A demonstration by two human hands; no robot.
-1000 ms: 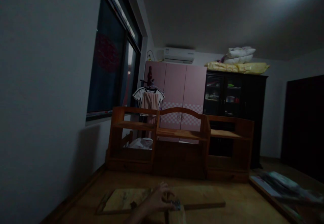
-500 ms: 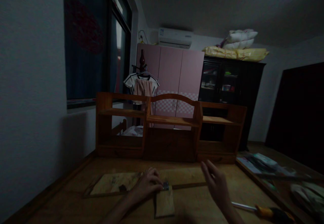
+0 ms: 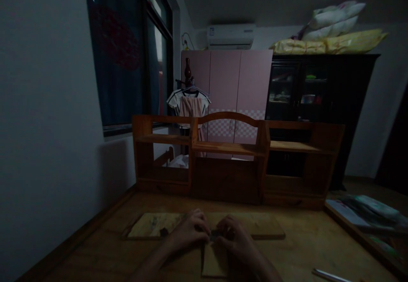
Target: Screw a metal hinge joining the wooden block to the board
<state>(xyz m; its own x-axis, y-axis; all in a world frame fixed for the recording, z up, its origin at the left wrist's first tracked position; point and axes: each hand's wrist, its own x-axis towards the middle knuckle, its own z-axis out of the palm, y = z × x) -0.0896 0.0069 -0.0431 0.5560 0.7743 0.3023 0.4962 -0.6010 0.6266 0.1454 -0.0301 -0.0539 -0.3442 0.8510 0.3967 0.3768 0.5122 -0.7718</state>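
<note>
The room is dim. My left hand (image 3: 188,233) and my right hand (image 3: 234,237) meet over a small dark metal piece (image 3: 214,234) at the top end of a small wooden block (image 3: 213,260). Both hands have their fingers curled and pinched around that metal piece. The block lies on the wooden desk (image 3: 302,248), just in front of a long flat wooden board (image 3: 153,226) that lies across the desk. How each finger grips the metal piece is too dark to make out.
A wooden shelf unit (image 3: 236,159) stands at the back of the desk. A screwdriver shaft (image 3: 331,276) lies at the lower right. Papers and magazines (image 3: 366,212) are on the right. A wall and window are on the left; wardrobes stand behind.
My right hand came in from the right and joined the left hand on the metal piece. The camera tilted down and shifted slightly; the screwdriver is now mostly out of frame.
</note>
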